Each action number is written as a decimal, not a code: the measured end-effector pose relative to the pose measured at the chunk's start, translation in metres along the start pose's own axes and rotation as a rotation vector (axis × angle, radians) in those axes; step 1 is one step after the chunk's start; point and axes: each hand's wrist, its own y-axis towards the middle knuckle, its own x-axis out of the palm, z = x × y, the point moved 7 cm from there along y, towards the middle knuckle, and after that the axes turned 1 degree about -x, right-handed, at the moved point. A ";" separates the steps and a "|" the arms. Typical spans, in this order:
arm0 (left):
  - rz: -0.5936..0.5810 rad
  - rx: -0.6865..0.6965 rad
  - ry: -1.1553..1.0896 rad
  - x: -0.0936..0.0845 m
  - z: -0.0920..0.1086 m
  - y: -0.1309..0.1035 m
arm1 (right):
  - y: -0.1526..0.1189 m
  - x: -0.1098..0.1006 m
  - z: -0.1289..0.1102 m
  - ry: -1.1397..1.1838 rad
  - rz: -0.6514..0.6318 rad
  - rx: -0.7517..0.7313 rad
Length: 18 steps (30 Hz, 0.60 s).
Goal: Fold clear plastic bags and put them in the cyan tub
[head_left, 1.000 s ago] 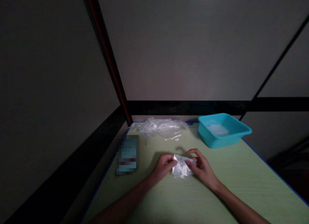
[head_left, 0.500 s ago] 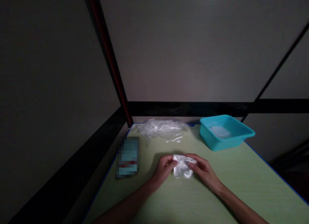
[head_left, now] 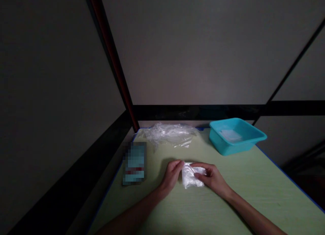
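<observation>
A small, shiny, clear plastic bag (head_left: 190,179), roughly square and wrinkled, is held low over the green table. My left hand (head_left: 172,174) pinches its upper left corner between thumb and fingers. On the other side, my right hand (head_left: 212,177) grips the bag, thumb in front and fingers along the top edge. The right hand's thumb and fingers cover part of the bag's right side. Whether anything lies inside the bag I cannot tell.
A heap of crumpled clear plastic (head_left: 172,133) lies along the table's far edge. At the back right stands a turquoise basin (head_left: 228,148) with a whitish flat item (head_left: 230,135) inside. A blurred-out flat object (head_left: 134,162) lies at the left. Walls border the green table (head_left: 254,187).
My left thumb has moved up from the bag's front to its upper left corner. My right thumb and fingers have shifted left across the bag, which now looks flatter and squarer.
</observation>
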 end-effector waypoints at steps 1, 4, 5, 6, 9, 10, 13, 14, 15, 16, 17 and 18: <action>-0.003 0.011 -0.006 0.000 0.001 0.000 | 0.000 0.000 0.001 0.010 0.002 0.007; -0.016 0.049 -0.030 -0.001 0.006 0.000 | 0.001 -0.003 0.001 0.022 0.022 0.016; -0.023 0.061 -0.038 -0.002 0.008 -0.001 | 0.001 -0.004 0.000 0.022 0.036 0.013; -0.034 0.073 -0.046 -0.002 0.010 -0.002 | 0.002 -0.006 -0.001 0.017 0.053 0.010; -0.117 0.072 -0.069 0.002 0.013 -0.004 | 0.003 -0.012 -0.003 -0.009 0.104 -0.013; -0.155 0.057 -0.069 0.005 0.012 -0.005 | 0.004 -0.014 -0.003 -0.012 0.110 -0.020; -0.215 0.009 -0.044 0.009 0.007 -0.005 | 0.004 -0.013 -0.003 0.012 0.090 -0.029; -0.207 0.003 -0.032 0.008 0.005 -0.005 | 0.004 -0.013 -0.002 0.020 0.081 -0.025; -0.194 0.000 -0.024 0.007 0.004 -0.004 | 0.004 -0.012 -0.002 0.025 0.074 -0.019; -0.183 -0.003 -0.017 0.006 0.003 -0.004 | 0.003 -0.011 -0.002 0.025 0.070 -0.012; -0.173 -0.008 -0.013 0.004 0.002 -0.003 | 0.003 -0.010 -0.003 0.021 0.068 -0.004; -0.167 -0.016 -0.010 0.004 0.001 -0.003 | 0.003 -0.009 -0.003 0.017 0.068 0.005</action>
